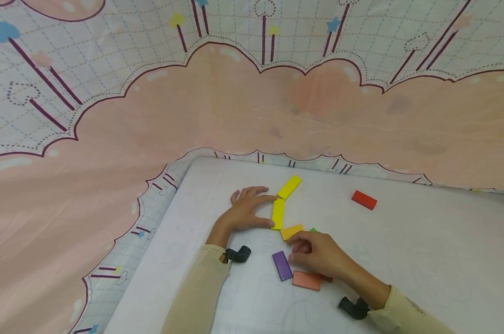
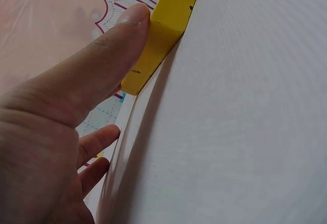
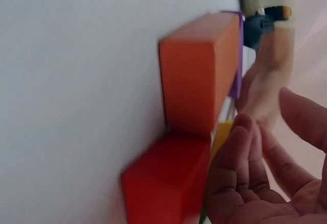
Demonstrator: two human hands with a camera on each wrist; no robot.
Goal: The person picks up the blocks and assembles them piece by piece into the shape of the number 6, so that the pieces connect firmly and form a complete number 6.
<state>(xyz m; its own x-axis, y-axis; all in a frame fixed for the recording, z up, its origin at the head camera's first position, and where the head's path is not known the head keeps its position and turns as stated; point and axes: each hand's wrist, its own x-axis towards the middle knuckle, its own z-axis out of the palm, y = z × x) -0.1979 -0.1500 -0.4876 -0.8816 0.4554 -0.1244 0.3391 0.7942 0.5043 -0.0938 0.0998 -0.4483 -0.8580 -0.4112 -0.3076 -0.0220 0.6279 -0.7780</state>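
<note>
My left hand pinches a yellow block lying on the white tabletop, thumb at its near end and index finger by its far end. In the left wrist view the thumb presses the yellow block. Another yellow block lies slanted just beyond. My right hand is beside an orange-yellow block, its index fingertip at that block's near edge. The right wrist view shows thumb and loosely bent fingers apart, with nothing between. A green block is mostly hidden behind this hand.
Below the right hand lie a purple block, an orange block and a partly covered red block. A separate red block sits farther right on the white tabletop. Patterned cloth hangs behind the table.
</note>
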